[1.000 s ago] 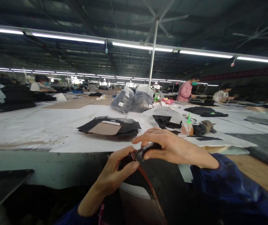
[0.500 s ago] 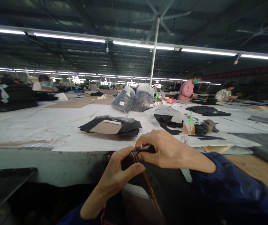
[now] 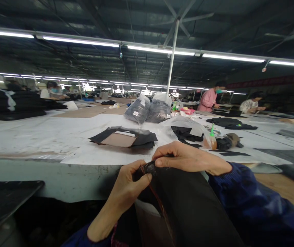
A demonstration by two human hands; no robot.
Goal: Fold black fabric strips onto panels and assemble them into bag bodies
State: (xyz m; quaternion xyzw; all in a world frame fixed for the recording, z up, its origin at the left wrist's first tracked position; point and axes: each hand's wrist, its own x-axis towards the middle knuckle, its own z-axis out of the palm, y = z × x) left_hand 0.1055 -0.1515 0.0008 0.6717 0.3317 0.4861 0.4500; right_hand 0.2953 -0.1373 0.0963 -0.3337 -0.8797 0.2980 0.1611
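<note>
Black fabric (image 3: 193,202), pinched in both hands (image 3: 186,157), meets a white-covered table's (image 3: 46,137) edge beneath tube lights (image 3: 81,41).

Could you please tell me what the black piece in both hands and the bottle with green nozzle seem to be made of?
The black piece looks like dull, smooth fabric: it bends softly, and its reddish edge seems frayed. A coating is possible. The bottle is probably translucent plastic, judging by its see-through, amber-toned body.

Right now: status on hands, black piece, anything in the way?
Left hand, right hand: both pinching black piece at its top edge. Its lower end out of frame. Stack on table beyond, touching neither hand.
</note>
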